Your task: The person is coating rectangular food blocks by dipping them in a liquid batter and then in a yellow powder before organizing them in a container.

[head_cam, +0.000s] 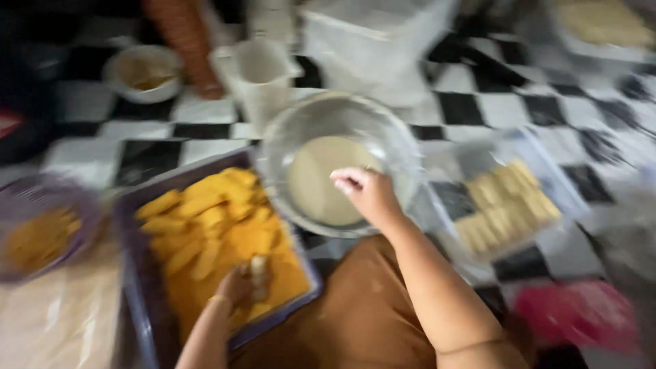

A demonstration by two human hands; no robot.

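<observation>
The picture is blurred by motion. My left hand (244, 283) rests inside a purple tray (140, 287) of orange-yellow crumb-coated sticks (205, 225) and holds a pale stick among the crumbs. My right hand (365, 193) hovers over a metal bowl (403, 147) of pale batter (316, 181), fingers curled and coated white; whether it holds anything I cannot tell. Below the bowl shows my brown-clothed knee (362, 314).
A clear tray (519, 147) of pale rectangular pieces (506, 205) lies to the right on the black-and-white checkered floor (499, 102). At the left a purple bowl (20, 198) holds orange crumbs. A white jug (260, 72), small white bowl (143, 72), white container (372, 41) stand behind. Red item (581, 314).
</observation>
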